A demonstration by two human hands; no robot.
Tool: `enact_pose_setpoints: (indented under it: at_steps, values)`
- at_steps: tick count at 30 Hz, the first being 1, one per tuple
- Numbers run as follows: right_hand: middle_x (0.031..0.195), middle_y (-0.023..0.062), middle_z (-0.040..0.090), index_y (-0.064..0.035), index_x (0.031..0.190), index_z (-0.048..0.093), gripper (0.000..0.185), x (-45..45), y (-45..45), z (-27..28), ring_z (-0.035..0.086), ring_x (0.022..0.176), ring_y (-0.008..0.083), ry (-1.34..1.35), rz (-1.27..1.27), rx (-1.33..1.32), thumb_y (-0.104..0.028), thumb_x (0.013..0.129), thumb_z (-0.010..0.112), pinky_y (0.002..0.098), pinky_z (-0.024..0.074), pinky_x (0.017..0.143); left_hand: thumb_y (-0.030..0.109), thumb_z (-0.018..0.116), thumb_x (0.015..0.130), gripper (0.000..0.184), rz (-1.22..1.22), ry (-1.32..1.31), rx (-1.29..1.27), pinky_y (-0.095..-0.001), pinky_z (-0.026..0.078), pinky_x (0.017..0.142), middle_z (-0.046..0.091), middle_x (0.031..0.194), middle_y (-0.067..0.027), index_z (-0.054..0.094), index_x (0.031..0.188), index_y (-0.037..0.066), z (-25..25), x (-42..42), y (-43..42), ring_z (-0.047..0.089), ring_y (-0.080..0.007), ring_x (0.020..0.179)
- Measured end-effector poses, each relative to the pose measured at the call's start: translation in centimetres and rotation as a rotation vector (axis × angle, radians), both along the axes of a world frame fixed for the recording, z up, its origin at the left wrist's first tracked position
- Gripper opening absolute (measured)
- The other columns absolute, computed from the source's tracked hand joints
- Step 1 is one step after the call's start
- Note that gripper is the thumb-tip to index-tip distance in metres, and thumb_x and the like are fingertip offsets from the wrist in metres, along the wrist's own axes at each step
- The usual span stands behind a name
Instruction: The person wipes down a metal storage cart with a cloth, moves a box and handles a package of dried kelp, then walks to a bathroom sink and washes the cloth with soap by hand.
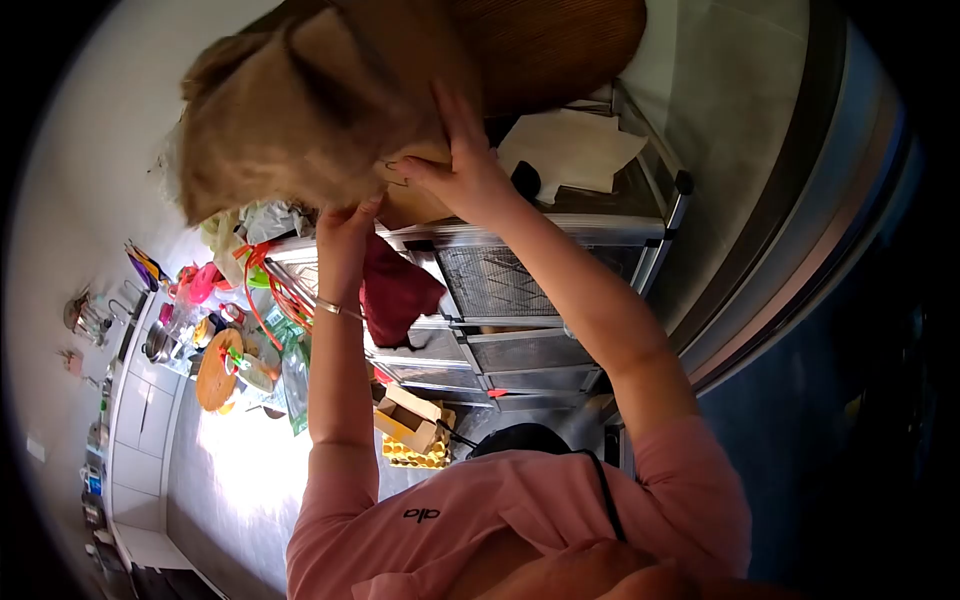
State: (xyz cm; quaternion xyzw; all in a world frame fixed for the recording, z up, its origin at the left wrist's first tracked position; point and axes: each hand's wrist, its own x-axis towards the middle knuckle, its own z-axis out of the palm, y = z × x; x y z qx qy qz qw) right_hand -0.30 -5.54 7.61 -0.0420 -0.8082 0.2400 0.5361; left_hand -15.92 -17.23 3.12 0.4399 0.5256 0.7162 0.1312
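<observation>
A large brown bag (290,125), creased and slightly blurred, fills the upper left of the head view above the metal-framed cabinet (540,228). Its material, paper or cloth, I cannot tell. My left hand (346,225) pinches the lower edge of the bag between thumb and fingers. Against the bag's right side lies my right hand (462,170), thumb and fingers gripping it, fingers pointing up. Beside my left wrist, a dark red cloth (400,290) hangs down the cabinet front. The bag hides what is behind it.
Pale paper sheets (565,150) lie on the cabinet top, near a dark wooden surface (560,45). An open cardboard box (408,415) stands on the floor below. Left are a round wooden board (217,370), green plastic bottles (295,380) and red cords (283,300).
</observation>
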Motion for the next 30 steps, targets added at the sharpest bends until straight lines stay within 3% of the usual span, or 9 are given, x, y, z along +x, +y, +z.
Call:
enact_pose_setpoints:
  at_steps: [3,7,10,12,18,21,25,27,30]
  values:
    - [0.128,0.0307,0.03,-0.0029,0.138,0.022,0.09,2.1,-0.3,0.9,0.031,0.118,0.0447,0.226,-0.025,0.11,-0.031,0.069,0.073,0.0459,0.0294,0.099,0.015,0.061,0.085,0.024,0.311,0.567,0.043,-0.0198,0.039,0.059,0.06,0.088,-0.0014,0.056,0.104,0.002,0.6,0.0,0.0,0.05,-0.006,0.069]
    - [0.13,0.0246,0.038,-0.0027,0.134,0.029,0.077,7.9,-0.3,2.4,0.039,0.119,0.0362,0.262,-0.047,0.038,-0.03,0.074,0.069,0.0404,0.0319,0.099,0.013,0.061,0.085,0.035,-0.121,0.257,0.108,-0.0217,0.042,0.071,0.059,0.099,-0.0043,0.05,0.115,0.0,4.0,7.0,-0.3,0.052,-0.0085,0.084]
    - [0.121,0.0174,0.051,0.0003,0.126,0.039,0.062,11.7,4.1,0.6,0.048,0.112,0.0259,-0.048,-0.318,0.701,-0.025,0.077,0.067,0.0352,0.0358,0.096,0.012,0.062,0.084,0.044,-0.321,0.154,0.082,-0.0231,0.044,0.08,0.059,0.107,-0.0065,0.046,0.123,-0.001,4.4,11.6,0.7,0.054,-0.0104,0.095]
    - [0.111,0.0114,0.057,0.0,0.121,0.046,0.048,15.2,0.2,1.5,0.052,0.106,0.0184,0.0,-0.072,-0.388,-0.02,0.08,0.064,0.0305,0.038,0.093,0.012,0.063,0.083,0.05,-0.376,0.128,0.115,-0.024,0.045,0.083,0.059,0.11,-0.0075,0.043,0.128,0.0,2.7,13.0,2.7,0.055,-0.0109,0.098]
    - [0.118,0.0094,0.053,0.0007,0.123,0.044,0.05,18.4,2.6,-0.8,0.05,0.107,0.0162,0.187,0.088,-0.669,-0.022,0.083,0.064,0.0284,0.0368,0.093,0.027,0.063,0.08,0.063,-0.253,0.221,-0.034,-0.0279,0.048,0.075,0.061,0.102,-0.0192,0.037,0.134,0.008,0.5,16.7,6.0,0.062,-0.0202,0.09]
    - [0.124,0.0095,0.049,0.0023,0.126,0.041,0.056,18.2,5.0,-2.6,0.046,0.112,0.0173,0.206,0.102,-0.648,-0.022,0.082,0.065,0.0291,0.034,0.096,0.017,0.061,0.083,0.059,-0.182,0.284,-0.093,-0.023,0.046,0.075,0.061,0.106,-0.0095,0.035,0.135,0.007,-0.2,17.0,7.6,0.058,-0.0088,0.082]
    - [0.127,0.0099,0.046,0.0016,0.129,0.038,0.061,17.5,7.5,-4.6,0.043,0.116,0.0184,0.194,0.119,-0.68,-0.025,0.082,0.066,0.0296,0.0318,0.098,0.018,0.06,0.083,0.061,-0.057,0.336,-0.014,-0.0252,0.046,0.075,0.062,0.107,-0.0106,0.032,0.137,0.01,-1.6,17.0,9.4,0.06,-0.0131,0.082]
    - [0.127,0.0101,0.046,0.0018,0.131,0.035,0.064,17.2,7.8,-4.9,0.042,0.117,0.0189,0.181,0.104,-0.651,-0.028,0.083,0.065,0.0295,0.0318,0.098,0.023,0.057,0.082,0.063,-0.05,0.344,-0.102,-0.0356,0.044,0.085,0.056,0.113,-0.0213,0.029,0.138,0.013,-1.5,17.1,9.3,0.056,-0.033,0.102]
    - [0.127,0.0123,0.045,0.0005,0.131,0.034,0.066,17.1,8.2,-4.9,0.042,0.117,0.0196,0.153,0.13,-0.641,-0.029,0.082,0.066,0.0295,0.0317,0.098,0.018,0.061,0.082,0.065,0.02,0.4,0.01,-0.0272,0.046,0.076,0.058,0.115,-0.0142,0.029,0.138,0.01,-2.7,17.3,9.5,0.062,-0.0173,0.085]
